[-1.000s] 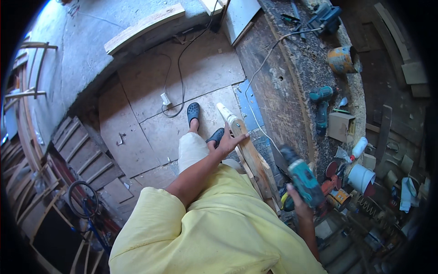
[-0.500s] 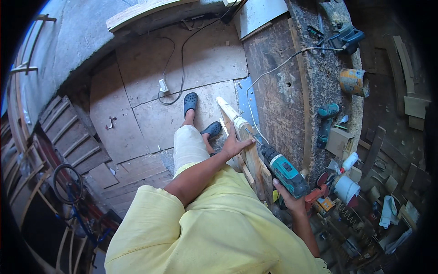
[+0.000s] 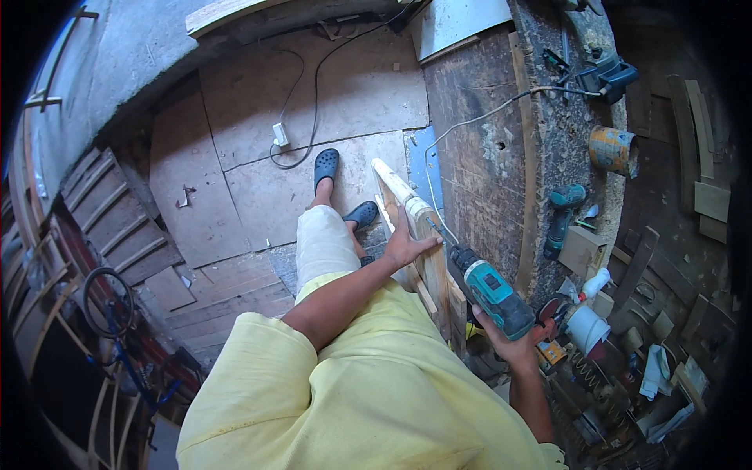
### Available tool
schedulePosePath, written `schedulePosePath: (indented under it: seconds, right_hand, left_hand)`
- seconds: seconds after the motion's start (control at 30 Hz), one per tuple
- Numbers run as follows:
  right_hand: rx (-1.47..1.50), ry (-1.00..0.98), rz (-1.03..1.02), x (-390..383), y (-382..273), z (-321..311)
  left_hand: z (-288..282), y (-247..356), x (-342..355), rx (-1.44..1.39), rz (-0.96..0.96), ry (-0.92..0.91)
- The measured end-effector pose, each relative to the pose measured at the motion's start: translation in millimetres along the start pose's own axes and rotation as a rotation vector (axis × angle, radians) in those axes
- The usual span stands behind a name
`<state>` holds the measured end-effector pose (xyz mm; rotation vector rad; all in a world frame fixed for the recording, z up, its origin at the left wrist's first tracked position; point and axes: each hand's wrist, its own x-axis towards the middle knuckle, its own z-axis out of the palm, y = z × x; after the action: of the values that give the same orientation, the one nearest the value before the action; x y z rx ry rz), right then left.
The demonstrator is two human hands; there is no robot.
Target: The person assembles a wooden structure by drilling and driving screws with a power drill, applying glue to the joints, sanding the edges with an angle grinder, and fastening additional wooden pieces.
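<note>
My right hand [image 3: 509, 342] grips a teal and black cordless drill [image 3: 487, 283] at its lower end; part of the grip is hidden. The drill's long bit [image 3: 443, 230] points up and left toward the wooden frame piece [image 3: 429, 262], near my left thumb. Whether its tip touches the wood I cannot tell. My left hand [image 3: 409, 249] is closed around the upper side of this pale wooden piece, thumb on the right, a finger stretched along it. The piece stands on edge in front of my body, a rounded rail [image 3: 398, 182] along its top.
To the right stands a rough workbench [image 3: 486, 141] carrying a second teal drill [image 3: 562, 219], a corded tool [image 3: 607, 77] and a rusty can [image 3: 613, 151]. A white bucket [image 3: 586, 329] and scraps lie behind it. A power cord with a white socket [image 3: 280, 135] crosses the floor.
The view has shifted slightly. Both hands keep their holds, and the drill stays at nearly the same place beside the wooden piece.
</note>
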<state>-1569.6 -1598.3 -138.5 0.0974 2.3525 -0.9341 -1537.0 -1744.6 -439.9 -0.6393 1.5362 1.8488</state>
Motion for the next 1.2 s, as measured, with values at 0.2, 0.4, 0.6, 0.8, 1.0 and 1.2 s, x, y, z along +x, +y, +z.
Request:
schedulePosePath:
  seconds: [0.2,0.4,0.6,0.8,1.0,1.2]
  right_hand:
    - [-0.154,-0.084,0.032,18.1,-28.8,-10.6]
    - [-0.268,-0.166,0.01,28.1,-31.0,-17.5]
    - [-0.347,-0.155,0.015,40.4,-47.0,-13.9]
    - [-0.357,-0.169,0.002,54.2,-46.6,-12.0]
    - [-0.325,-0.178,0.016,68.4,-56.2,-10.6]
    - [-0.362,-0.214,0.006,77.3,-58.5,-13.8]
  left_hand:
    - [-0.6,4.3,-1.2,0.013,0.024,0.014]
    - [-3.1,4.1,1.0,0.014,0.026,0.033]
    - [-6.3,11.5,-0.1,-0.005,0.026,0.056]
    - [-9.8,8.3,10.4,0.009,0.015,0.065]
    - [-15.5,16.9,14.5,-0.028,0.001,0.061]
    - [-15.8,7.7,22.8,-0.021,-0.003,0.071]
